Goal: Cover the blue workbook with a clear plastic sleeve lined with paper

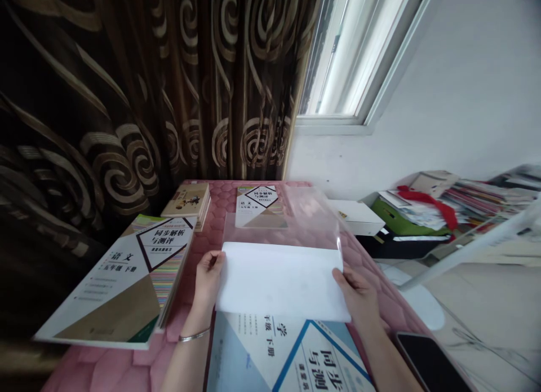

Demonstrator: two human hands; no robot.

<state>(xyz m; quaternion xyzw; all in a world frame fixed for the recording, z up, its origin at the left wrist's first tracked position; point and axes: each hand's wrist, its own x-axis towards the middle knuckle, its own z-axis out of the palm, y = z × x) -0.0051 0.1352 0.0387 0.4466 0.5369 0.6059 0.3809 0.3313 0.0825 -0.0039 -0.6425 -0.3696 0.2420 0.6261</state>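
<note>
A dark brown fabric curtain [236,87] with cream swirls fills the left. Beside it, bright daylight enters through a pale-framed glass window [355,53] in a plain whitish wall [465,82]. Below stands a bench [114,372] under a pink, honeycomb-patterned cover. At right, a round-based white stand [426,308], perhaps a lamp, rests on pale floor [465,302].

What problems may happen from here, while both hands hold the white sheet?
The white sheet, gripped at its sides by the left hand and right hand, might crease if pulled unevenly. The clear plastic just beyond it might wrinkle. The phone, near the edge of the pink table, might fall if the right forearm bumps it.
</note>
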